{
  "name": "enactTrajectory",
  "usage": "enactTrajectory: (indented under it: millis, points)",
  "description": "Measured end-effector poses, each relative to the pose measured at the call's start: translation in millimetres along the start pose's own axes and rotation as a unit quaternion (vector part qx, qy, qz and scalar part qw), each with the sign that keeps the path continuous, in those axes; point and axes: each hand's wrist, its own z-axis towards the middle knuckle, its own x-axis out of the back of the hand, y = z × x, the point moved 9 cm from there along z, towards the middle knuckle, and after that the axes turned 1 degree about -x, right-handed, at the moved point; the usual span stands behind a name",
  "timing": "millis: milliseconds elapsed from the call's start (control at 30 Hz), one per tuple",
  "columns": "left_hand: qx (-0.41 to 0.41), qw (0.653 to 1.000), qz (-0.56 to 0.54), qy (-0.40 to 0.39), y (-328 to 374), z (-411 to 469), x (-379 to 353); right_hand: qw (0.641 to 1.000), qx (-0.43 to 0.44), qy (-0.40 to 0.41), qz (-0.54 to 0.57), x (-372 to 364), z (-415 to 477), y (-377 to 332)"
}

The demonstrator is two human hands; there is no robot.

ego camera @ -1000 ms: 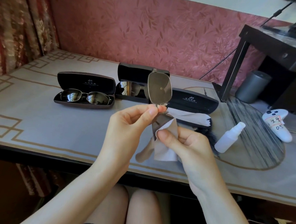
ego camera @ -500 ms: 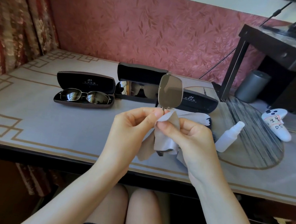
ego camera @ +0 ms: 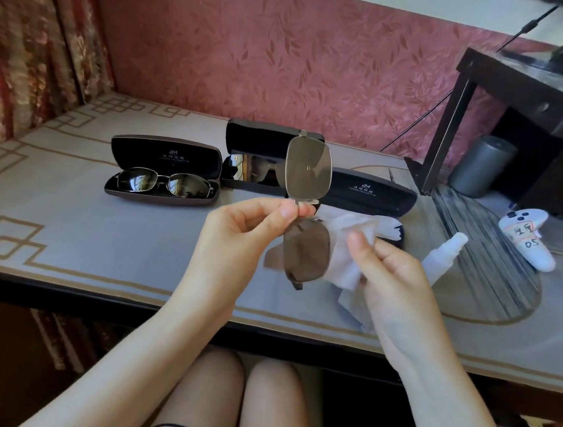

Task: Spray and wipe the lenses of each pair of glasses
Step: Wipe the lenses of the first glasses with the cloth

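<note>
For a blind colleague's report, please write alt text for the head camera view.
The left hand pinches tinted glasses at the bridge, lenses one above the other; the right hand holds a white cloth by the lower lens. Nearby lie a spray bottle and sunglasses in an open case.

You sit at a patterned table, facing a rose-pink wall.
Ahead of you the wall (ego camera: pixel 288 59) carries dusky pink leaf-print paper with a pale band along its top, and a red floral curtain (ego camera: pixel 24 51) hangs at your left. The table (ego camera: pixel 50 211) is grey with tan fretwork borders and a dark front edge. At your right a black stand (ego camera: pixel 525 92) rises from it, with a grey cylinder (ego camera: pixel 480 167) beneath.
</note>
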Motion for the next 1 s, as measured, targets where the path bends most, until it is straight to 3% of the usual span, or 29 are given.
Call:
enactTrajectory:
  millis: [133, 433, 767, 933, 1000]
  points:
    - [0.001, 0.997, 0.055, -0.055, 2, 1, -3, 0.998, 0.036, -0.001, 0.059, 1, 6, -21]
    - [-0.009, 0.992, 0.094, -0.089, 3, 0, -7, 0.995, 0.053, -0.075, 0.05, -24, 19, -29]
    - [-0.018, 0.99, 0.129, -0.058, -1, -2, -2, 0.996, -0.006, -0.012, 0.091, -24, 18, -17]
    - [-0.049, 0.988, 0.136, 0.045, 6, -5, 17, 0.996, -0.002, 0.024, 0.085, -18, 16, -17]
    - [-0.039, 0.991, 0.119, 0.05, 5, -4, 20, 0.996, -0.002, 0.019, 0.085, -19, 15, -18]
